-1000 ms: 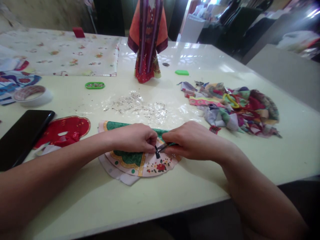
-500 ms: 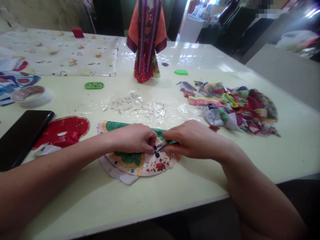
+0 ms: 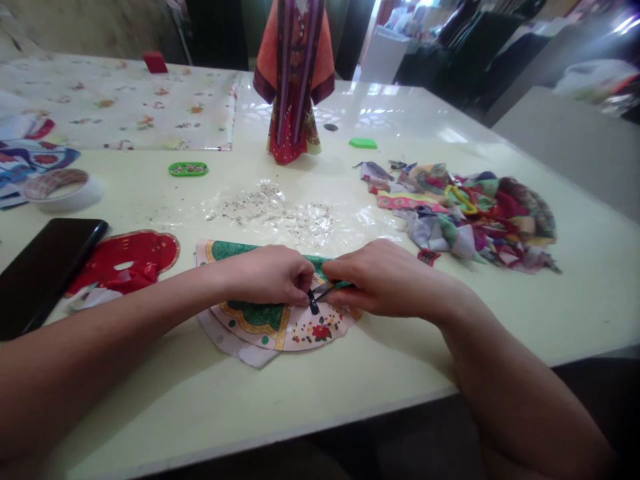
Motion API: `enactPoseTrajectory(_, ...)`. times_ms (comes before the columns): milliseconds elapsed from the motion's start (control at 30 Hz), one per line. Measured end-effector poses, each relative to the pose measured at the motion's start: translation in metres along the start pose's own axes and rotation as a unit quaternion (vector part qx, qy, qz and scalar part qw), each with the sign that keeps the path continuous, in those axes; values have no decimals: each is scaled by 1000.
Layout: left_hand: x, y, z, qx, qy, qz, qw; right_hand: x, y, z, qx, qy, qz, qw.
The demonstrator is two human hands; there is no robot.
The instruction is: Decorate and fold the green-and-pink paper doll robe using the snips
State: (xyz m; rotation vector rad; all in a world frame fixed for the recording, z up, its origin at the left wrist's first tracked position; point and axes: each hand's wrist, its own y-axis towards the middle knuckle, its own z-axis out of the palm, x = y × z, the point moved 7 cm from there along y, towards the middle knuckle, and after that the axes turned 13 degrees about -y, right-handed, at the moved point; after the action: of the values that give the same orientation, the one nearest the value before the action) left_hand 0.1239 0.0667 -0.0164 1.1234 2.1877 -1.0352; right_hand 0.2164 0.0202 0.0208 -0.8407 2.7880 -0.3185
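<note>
A half-round printed fabric piece (image 3: 320, 331) lies folded on the table, green and cream with a gold border and red flowers. My left hand (image 3: 267, 275) pinches its upper edge, fingertips closed beside a small black piece (image 3: 313, 302). My right hand (image 3: 385, 279) comes in from the other side, holding a slim metal tool (image 3: 323, 290) against the same spot. Whether it is tweezers or small scissors I cannot tell. The two hands nearly touch, and they hide the middle of the fabric.
Left of the fabric lie a red cut-out piece (image 3: 123, 257) and a black phone (image 3: 45, 273). A heap of fabric scraps (image 3: 465, 220) lies right. Beyond are a plastic sheet with specks (image 3: 270, 213), a small green tray (image 3: 188, 169) and a robed figure (image 3: 294, 80).
Both hands stay at the fabric edge with almost no movement. The metal tool tilts slightly, and the whole scene sits a little higher in the view.
</note>
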Motion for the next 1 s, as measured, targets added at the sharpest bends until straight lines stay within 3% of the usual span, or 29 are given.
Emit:
enactPoseTrajectory(267, 2, 0, 1, -11, -2, 7, 1000, 0, 1, 0, 4, 3, 3, 1000)
enactPoseTrajectory(467, -2, -1, 2, -49, 31, -11, 998, 0, 0, 0, -7, 1, 2, 1000)
enactPoseTrajectory(800, -2, 0, 1, -36, 16, -20, 999, -12, -10, -7, -17, 5, 39, 999)
enactPoseTrajectory(1000, 2, -1, 1, -35, -2, -15, 999, -8, -5, -2, -10, 16, 18, 1000)
